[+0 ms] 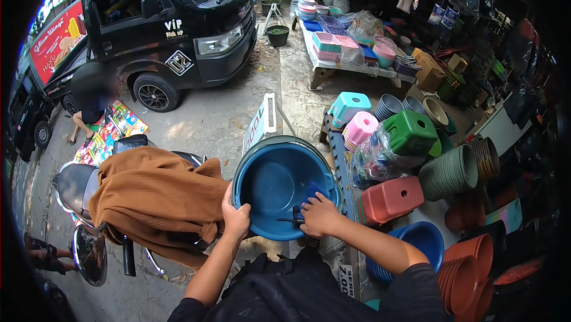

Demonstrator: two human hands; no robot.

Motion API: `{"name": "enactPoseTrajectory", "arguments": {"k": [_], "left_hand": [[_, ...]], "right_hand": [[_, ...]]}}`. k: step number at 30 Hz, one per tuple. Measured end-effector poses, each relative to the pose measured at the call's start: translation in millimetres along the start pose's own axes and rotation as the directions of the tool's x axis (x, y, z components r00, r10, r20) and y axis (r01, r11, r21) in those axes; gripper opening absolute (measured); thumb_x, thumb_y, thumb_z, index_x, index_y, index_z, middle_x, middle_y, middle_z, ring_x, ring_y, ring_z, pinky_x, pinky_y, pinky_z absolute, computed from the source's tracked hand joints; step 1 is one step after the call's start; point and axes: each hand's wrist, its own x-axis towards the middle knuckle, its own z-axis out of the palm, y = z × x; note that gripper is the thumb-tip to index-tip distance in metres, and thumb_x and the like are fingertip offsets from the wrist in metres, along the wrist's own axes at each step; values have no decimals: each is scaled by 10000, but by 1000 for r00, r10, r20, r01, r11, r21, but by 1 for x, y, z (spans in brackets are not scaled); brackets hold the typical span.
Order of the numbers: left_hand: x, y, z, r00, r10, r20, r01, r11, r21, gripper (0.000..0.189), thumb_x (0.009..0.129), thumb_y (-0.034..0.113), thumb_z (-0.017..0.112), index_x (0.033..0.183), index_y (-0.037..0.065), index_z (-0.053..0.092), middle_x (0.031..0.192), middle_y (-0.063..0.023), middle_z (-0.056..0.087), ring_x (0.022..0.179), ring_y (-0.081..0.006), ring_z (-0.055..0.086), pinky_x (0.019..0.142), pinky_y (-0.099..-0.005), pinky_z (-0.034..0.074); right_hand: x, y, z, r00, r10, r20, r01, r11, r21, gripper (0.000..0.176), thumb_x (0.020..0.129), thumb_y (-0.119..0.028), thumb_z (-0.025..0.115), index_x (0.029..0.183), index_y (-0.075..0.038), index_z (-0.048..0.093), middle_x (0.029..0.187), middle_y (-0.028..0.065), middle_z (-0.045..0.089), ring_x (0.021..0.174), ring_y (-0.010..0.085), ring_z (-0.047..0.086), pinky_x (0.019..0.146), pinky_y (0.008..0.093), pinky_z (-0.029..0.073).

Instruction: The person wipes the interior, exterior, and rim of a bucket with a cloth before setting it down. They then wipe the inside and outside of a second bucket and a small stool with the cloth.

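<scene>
In front of my body is a round blue plastic tub (pixel 273 179), its open mouth tilted toward me, with a dark green rim showing around its far side. My left hand (pixel 236 215) grips the tub's left rim, thumb on the inside edge. At the tub's lower right, my right hand (pixel 320 215) is closed on a blue cloth (pixel 313 189), which shows past its fingers against the inner wall. A thin black piece (pixel 290 220) sticks out left of that hand; its kind I cannot make out.
A brown garment (pixel 154 191) covers a parked motorbike (pixel 74 182) on the left. To the right stand stools (pixel 410 132), stacked pots (pixel 449 164) and blue basins (pixel 419 242). Beyond are a black pickup (pixel 172 30), a table of baskets (pixel 351 60) and a seated person (pixel 89 120).
</scene>
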Motion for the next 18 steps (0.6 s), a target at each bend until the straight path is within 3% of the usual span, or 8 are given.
{"name": "enactPoseTrajectory", "arguments": {"k": [2,4,6,7,9,11,14,18], "left_hand": [[-2,6,-1,1000,-1,13,1,1000,-9,716,655,-150,425,1364,-49,430,1173,-105,587,1058,-176,592,945,-275,452],[-2,9,-1,998,-55,43,56,998,-27,730,657,-154,428,1379,-47,420,1200,-114,582,1067,-178,593,940,-274,456],[-4,14,1,990,-104,98,104,995,3,739,657,-158,429,1387,-45,415,1209,-116,580,1066,-175,595,928,-270,463],[-5,17,3,975,-159,154,155,987,41,748,656,-162,430,1394,-42,410,1218,-117,578,1064,-172,597,917,-266,469],[-10,15,12,943,-262,203,255,965,61,772,647,-183,442,1403,-30,408,1200,-109,595,1025,-156,614,865,-247,492],[-12,14,12,921,-333,204,329,943,52,766,640,-188,444,1388,-25,427,1163,-102,612,995,-159,625,839,-254,506],[-10,12,-10,938,-322,126,323,946,11,765,629,-190,440,1376,-21,443,1142,-100,619,972,-168,634,814,-266,520],[-4,27,-25,991,-131,32,133,986,-101,758,614,-167,416,1362,-48,447,1140,-111,619,977,-174,636,838,-265,521]], "right_hand": [[-2,23,1,970,11,-244,-94,937,-335,655,873,-406,508,1390,-5,482,1528,96,372,1427,222,309,1189,440,157],[2,42,-12,927,-16,-374,-168,875,-453,642,865,-366,514,1398,-10,475,1550,74,340,1440,210,285,1194,434,144],[9,60,-33,696,-301,-651,-183,803,-567,621,848,-262,487,1434,-62,442,1583,17,274,1457,165,244,1208,414,96],[18,67,-44,696,-299,-653,-186,804,-565,621,848,-262,487,1434,-62,442,1583,17,274,1457,165,244,1208,414,96],[38,74,-62,507,-716,-480,118,609,-784,622,850,-244,435,1461,-134,416,1608,-40,195,1470,127,188,1221,390,50],[44,70,-64,513,-766,-387,68,486,-871,628,857,-268,442,1477,-186,393,1602,-81,198,1473,107,161,1226,390,24],[29,67,-54,725,-511,-462,145,769,-622,656,844,-352,500,1446,-100,437,1589,-16,253,1464,149,211,1215,406,64],[-2,46,-27,911,-210,-354,82,935,-344,685,822,-423,535,1384,-32,504,1549,116,324,1454,259,239,1196,459,105]]}}
